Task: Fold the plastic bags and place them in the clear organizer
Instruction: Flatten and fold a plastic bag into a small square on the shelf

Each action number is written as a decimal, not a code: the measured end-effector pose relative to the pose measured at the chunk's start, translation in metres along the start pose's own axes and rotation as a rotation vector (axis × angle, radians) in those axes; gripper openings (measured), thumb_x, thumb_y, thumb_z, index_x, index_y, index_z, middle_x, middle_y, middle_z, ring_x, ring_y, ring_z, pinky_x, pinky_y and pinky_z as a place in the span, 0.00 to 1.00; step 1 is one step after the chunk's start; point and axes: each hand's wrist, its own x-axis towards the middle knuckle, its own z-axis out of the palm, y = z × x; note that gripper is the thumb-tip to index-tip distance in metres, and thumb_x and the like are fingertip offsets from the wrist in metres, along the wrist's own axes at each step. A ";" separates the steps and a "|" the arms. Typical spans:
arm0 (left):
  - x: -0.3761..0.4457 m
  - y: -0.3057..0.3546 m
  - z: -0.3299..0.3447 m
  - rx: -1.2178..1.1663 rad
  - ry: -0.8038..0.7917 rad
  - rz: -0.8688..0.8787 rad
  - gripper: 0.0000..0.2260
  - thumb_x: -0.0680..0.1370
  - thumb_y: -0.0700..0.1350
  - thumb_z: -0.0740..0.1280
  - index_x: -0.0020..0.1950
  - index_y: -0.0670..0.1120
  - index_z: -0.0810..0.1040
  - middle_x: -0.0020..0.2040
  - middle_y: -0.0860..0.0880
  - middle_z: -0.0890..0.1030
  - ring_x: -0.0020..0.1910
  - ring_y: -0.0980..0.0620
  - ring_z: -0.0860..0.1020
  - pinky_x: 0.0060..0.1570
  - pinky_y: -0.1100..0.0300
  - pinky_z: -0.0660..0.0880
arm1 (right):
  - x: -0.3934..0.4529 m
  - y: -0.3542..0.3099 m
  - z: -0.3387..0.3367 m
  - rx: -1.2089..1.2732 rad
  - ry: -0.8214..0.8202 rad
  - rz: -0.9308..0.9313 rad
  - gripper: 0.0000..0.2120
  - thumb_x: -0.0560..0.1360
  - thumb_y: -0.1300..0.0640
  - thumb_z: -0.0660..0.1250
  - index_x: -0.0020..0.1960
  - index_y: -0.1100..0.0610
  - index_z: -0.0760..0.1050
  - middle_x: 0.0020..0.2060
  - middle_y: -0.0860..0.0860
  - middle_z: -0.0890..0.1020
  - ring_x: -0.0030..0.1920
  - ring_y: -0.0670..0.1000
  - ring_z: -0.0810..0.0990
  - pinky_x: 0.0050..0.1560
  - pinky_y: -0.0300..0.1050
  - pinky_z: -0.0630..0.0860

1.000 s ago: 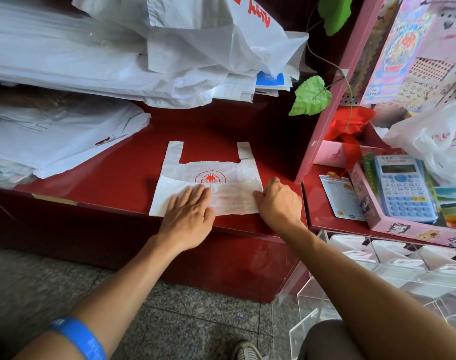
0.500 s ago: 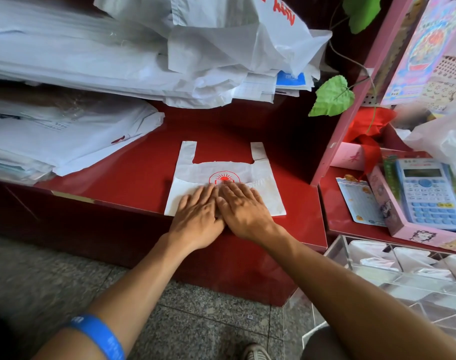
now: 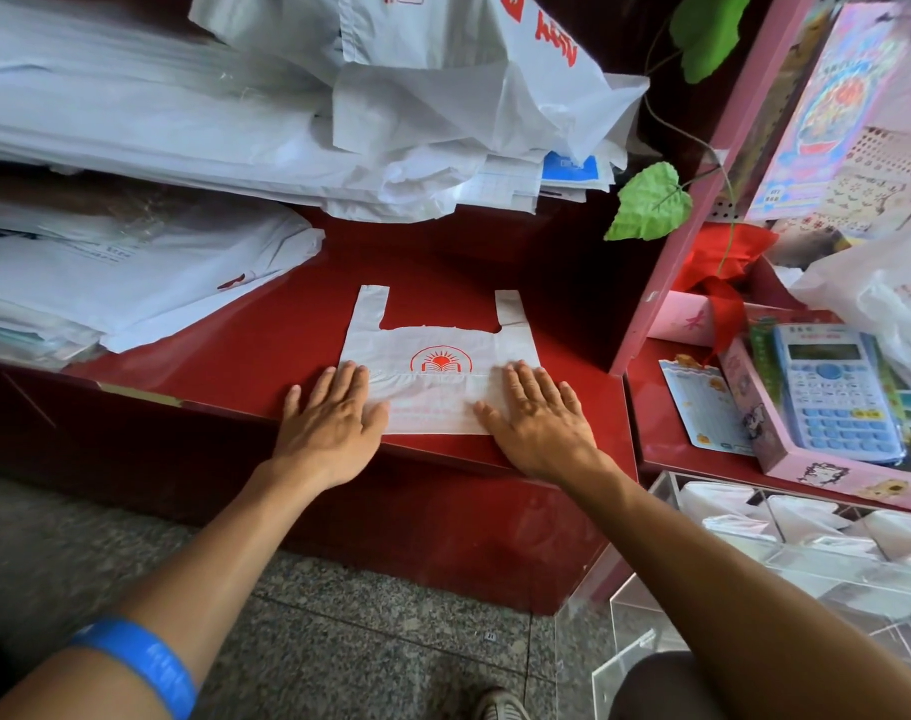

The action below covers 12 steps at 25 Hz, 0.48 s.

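Hands flat, fingers straight: left hand and right hand pressing opposite ends of folded plastic bag on red shelf.

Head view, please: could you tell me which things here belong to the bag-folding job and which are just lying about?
Belong to the job:
- plastic bag, half folded, pressed flat by left hand and right hand
- clear organizer
- heap of unfolded bags

Just lying about:
- calculator
- green leaf
- pink box
- red ribbon
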 end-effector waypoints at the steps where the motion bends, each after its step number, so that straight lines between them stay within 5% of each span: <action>1: -0.002 -0.002 -0.001 0.003 -0.002 0.013 0.30 0.83 0.62 0.43 0.81 0.51 0.43 0.81 0.54 0.41 0.79 0.55 0.41 0.77 0.47 0.40 | 0.000 0.003 -0.001 -0.003 -0.004 -0.003 0.38 0.80 0.32 0.40 0.80 0.54 0.38 0.80 0.49 0.40 0.79 0.50 0.37 0.78 0.52 0.36; 7: -0.011 -0.037 -0.012 0.014 -0.087 0.207 0.56 0.59 0.85 0.46 0.80 0.57 0.40 0.77 0.62 0.38 0.77 0.61 0.39 0.76 0.54 0.39 | -0.013 0.030 -0.010 0.013 -0.124 -0.168 0.56 0.66 0.19 0.53 0.80 0.48 0.35 0.78 0.43 0.35 0.77 0.45 0.32 0.77 0.52 0.33; 9: -0.013 -0.052 -0.012 0.041 -0.027 0.300 0.48 0.69 0.75 0.62 0.79 0.58 0.43 0.77 0.62 0.41 0.78 0.60 0.42 0.76 0.55 0.42 | -0.020 0.038 -0.011 -0.045 -0.131 -0.238 0.59 0.62 0.18 0.55 0.79 0.47 0.32 0.76 0.42 0.32 0.76 0.45 0.30 0.77 0.53 0.32; 12: -0.017 -0.066 -0.010 -0.150 0.141 0.345 0.36 0.74 0.47 0.75 0.77 0.56 0.61 0.75 0.63 0.58 0.78 0.57 0.55 0.75 0.59 0.50 | -0.026 0.050 -0.006 -0.064 -0.058 -0.299 0.61 0.57 0.17 0.53 0.80 0.47 0.39 0.79 0.43 0.40 0.79 0.47 0.38 0.78 0.51 0.37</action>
